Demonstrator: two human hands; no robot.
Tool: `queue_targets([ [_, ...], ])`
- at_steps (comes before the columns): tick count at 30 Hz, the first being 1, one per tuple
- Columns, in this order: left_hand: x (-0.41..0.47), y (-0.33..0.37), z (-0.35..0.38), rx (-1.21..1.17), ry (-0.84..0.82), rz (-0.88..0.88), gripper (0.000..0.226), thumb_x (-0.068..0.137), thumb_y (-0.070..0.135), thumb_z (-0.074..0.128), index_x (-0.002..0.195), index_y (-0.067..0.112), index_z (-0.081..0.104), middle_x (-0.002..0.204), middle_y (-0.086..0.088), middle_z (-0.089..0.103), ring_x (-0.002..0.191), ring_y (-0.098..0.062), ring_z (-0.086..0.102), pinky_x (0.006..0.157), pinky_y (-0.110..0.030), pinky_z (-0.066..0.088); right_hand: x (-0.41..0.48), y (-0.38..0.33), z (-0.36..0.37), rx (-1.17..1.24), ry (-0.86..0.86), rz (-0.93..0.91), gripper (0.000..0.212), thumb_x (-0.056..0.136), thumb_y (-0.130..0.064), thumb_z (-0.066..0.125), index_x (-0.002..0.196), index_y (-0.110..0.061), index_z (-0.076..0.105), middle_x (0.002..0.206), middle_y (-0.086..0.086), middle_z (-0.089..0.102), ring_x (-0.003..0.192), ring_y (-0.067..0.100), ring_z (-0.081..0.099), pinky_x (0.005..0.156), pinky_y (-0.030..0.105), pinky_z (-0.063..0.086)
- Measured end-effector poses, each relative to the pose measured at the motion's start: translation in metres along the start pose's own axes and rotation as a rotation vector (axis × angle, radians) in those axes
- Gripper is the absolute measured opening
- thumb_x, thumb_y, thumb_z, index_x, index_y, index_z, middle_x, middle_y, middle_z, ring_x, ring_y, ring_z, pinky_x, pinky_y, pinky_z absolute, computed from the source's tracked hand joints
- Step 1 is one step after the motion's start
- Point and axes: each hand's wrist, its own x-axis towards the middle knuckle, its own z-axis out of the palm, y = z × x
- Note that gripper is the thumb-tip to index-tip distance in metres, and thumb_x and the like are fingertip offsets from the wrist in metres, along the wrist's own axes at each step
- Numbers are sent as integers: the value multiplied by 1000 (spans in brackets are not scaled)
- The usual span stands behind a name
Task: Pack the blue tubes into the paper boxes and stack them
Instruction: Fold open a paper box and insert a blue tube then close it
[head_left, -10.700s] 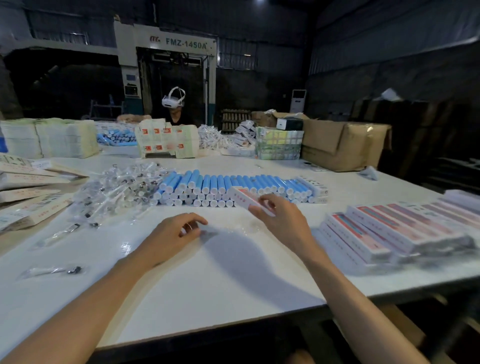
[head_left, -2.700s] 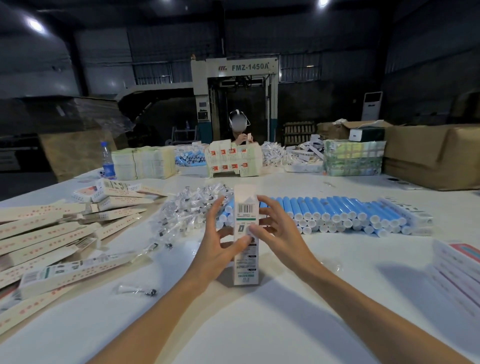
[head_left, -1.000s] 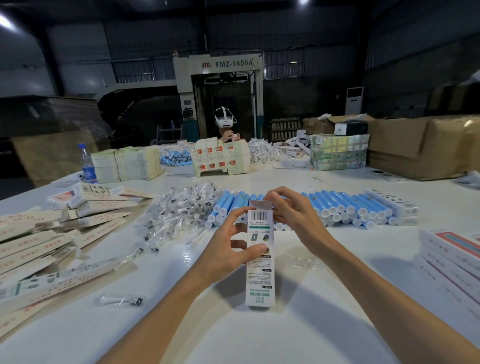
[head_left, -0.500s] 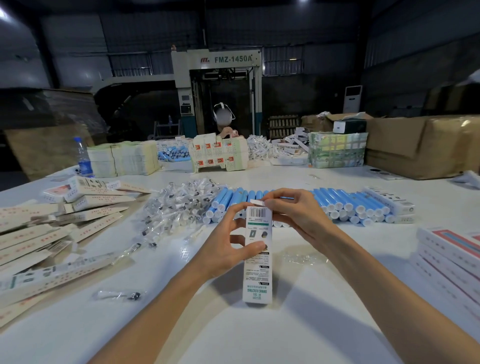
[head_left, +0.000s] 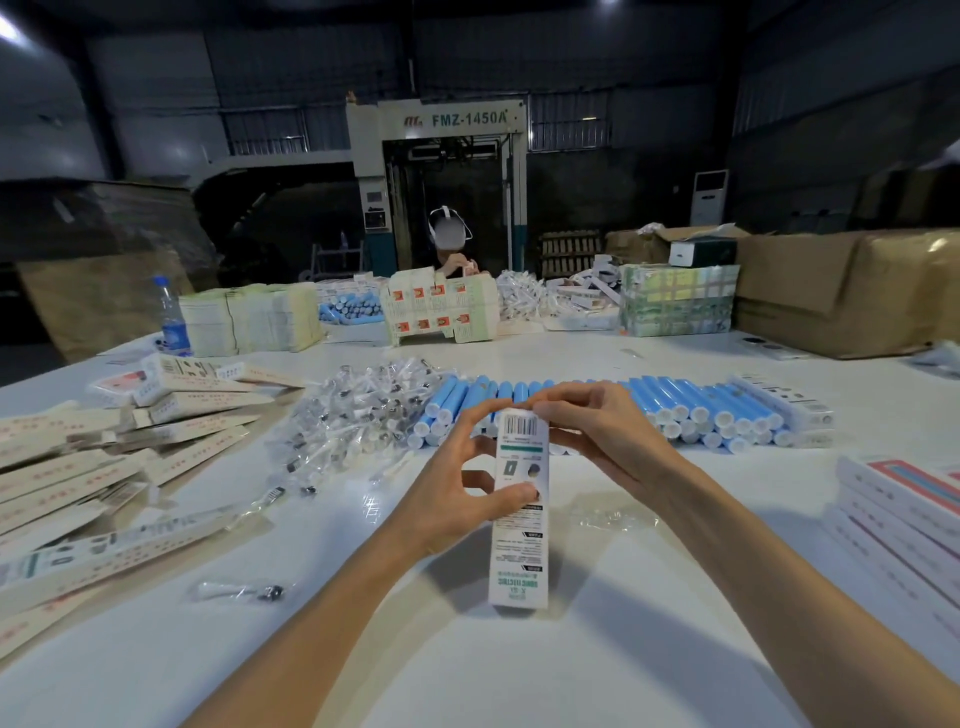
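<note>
Gripping paper box (head_left: 519, 551) (contents hidden)

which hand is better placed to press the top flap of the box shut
Right, probably. The right hand has its fingers curled over the top end of the paper box, right where the flap is, while the left hand grips the box's middle and holds it upright.

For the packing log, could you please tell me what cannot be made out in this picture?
- Head view, paper box: its own walls hide whether a tube is inside.
- Head view, its top flap: the right hand covers it.
- Head view, stacked boxes: cut off by the right edge.
- Head view, its fine print: too small to read.
</note>
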Motion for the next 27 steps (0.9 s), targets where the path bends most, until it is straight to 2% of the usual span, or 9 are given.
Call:
queue_targets([
  [3, 1, 2, -2, -15, 46, 23, 84, 83, 35, 90, 149, 47, 40, 122, 11, 74, 115, -18, 69, 85, -33, 62, 0, 10, 7, 0, -18, -77, 16, 97, -13, 71, 110, -10, 80, 115, 15, 77, 112, 29, 72, 93, 33, 59],
  [8, -1, 1, -7, -30, 105, 20, 77, 84, 25, 89, 142, 47, 45, 117, 12, 75, 100, -12, 73, 81, -31, 63, -1, 22, 22, -133, 68, -160, 21, 91, -23, 79, 111, -21, 77, 112, 3, 78, 105, 21, 75, 78, 25, 58],
  [13, -1, -1, -6, -20, 122, 28, 73, 85, 23, 90, 140, 41, 45, 120, 10, 75, 110, -17, 72, 83, -32, 62, -1, 20, 19, -221, 48, -216, 13, 94, -21, 76, 106, -15, 75, 115, 3, 78, 106, 26, 75, 88, 39, 62],
  [16, 0, -6, -5, -28, 131, 23, 75, 85, 25, 90, 143, 40, 44, 121, 7, 75, 109, -19, 73, 85, -30, 61, -2, 23, 23, -257, 83, -229, 15, 97, -20, 74, 111, -14, 74, 114, 0, 78, 105, 21, 75, 85, 31, 61],
  [18, 0, -9, -5, -56, 131, -4, 78, 84, 29, 90, 144, 43, 43, 118, 4, 77, 105, -18, 75, 84, -29, 61, -5, 30, 28, -239, 105, -228, 21, 99, -23, 73, 119, -17, 73, 116, -3, 77, 107, 17, 74, 89, 28, 59],
  [20, 0, -13, -7, -94, 136, -19, 79, 84, 31, 90, 145, 45, 42, 115, 0, 79, 107, -18, 75, 84, -29, 61, -6, 38, 34, -203, 127, -163, 33, 100, -33, 70, 132, -25, 68, 125, -7, 74, 115, 13, 72, 97, 31, 57],
  [22, 1, -16, -11, -176, 168, -30, 78, 83, 27, 91, 142, 45, 42, 114, -5, 79, 107, -20, 75, 85, -29, 61, -8, 42, 40, -96, 106, -5, 47, 99, -49, 65, 142, -34, 59, 130, -7, 72, 119, 15, 70, 97, 34, 57],
  [25, 3, -19, -17, -284, 248, -48, 77, 77, 24, 94, 133, 45, 45, 111, -7, 79, 106, -26, 77, 83, -34, 64, -12, 49, 44, -5, -44, 197, 49, 98, -66, 57, 138, -38, 62, 127, 0, 73, 116, 25, 71, 89, 33, 59],
  [27, 3, -19, -19, -308, 282, -54, 78, 77, 24, 96, 132, 44, 46, 109, -3, 78, 106, -26, 77, 82, -37, 65, -16, 50, 47, 13, -156, 278, 51, 100, -69, 52, 139, -37, 62, 126, 7, 72, 113, 33, 72, 89, 41, 61],
])
